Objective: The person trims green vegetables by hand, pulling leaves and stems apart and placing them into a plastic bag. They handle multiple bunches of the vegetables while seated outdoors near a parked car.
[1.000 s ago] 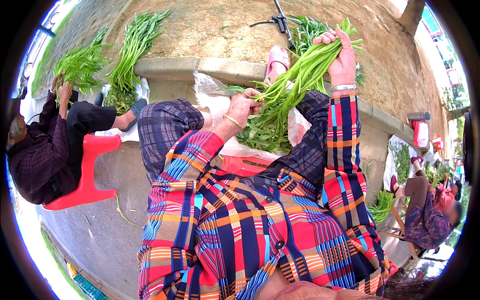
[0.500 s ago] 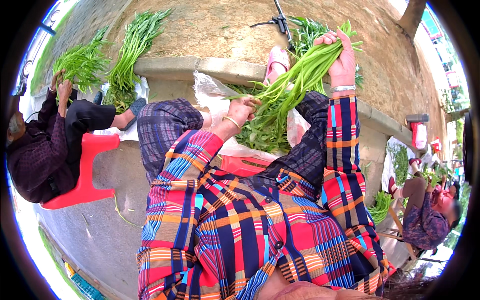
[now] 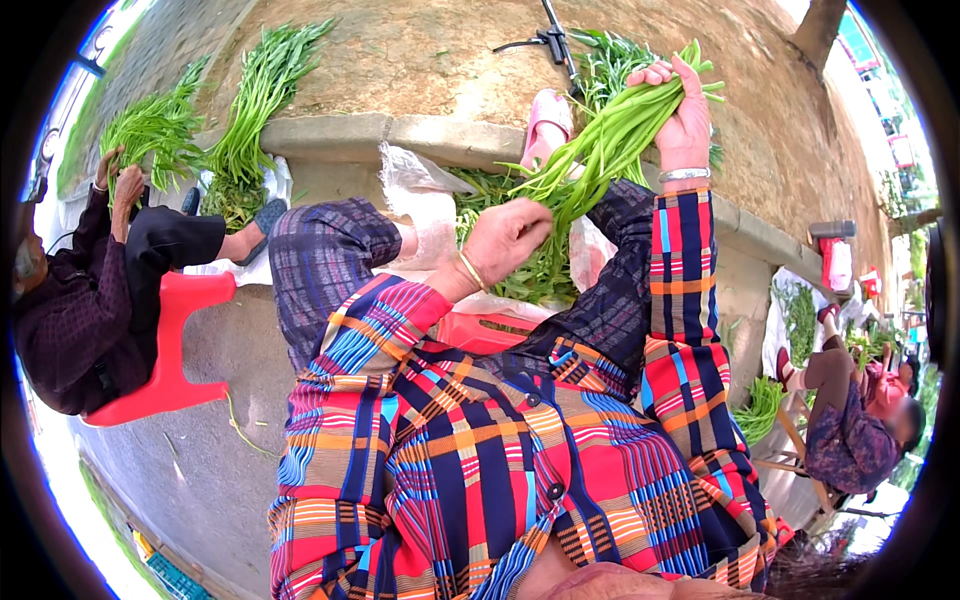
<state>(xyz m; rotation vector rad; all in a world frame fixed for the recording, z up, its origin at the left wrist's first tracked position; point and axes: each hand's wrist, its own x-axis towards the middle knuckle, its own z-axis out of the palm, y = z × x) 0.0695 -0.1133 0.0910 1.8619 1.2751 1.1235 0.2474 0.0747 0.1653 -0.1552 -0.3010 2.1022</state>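
Red stool [image 3: 176, 335] on grey pavement [image 3: 228, 480]

The scene is viewed downward from head height — close over the plaid shirt [image 3: 600, 470] (lines are bowed by the fisheye) — left hand [image 3: 503, 243] and right hand [image 3: 684, 122] farther off.

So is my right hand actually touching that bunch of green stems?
Touching. The head view shows your right hand closed round the bunch of green stems, which pokes out on both sides of the grip.
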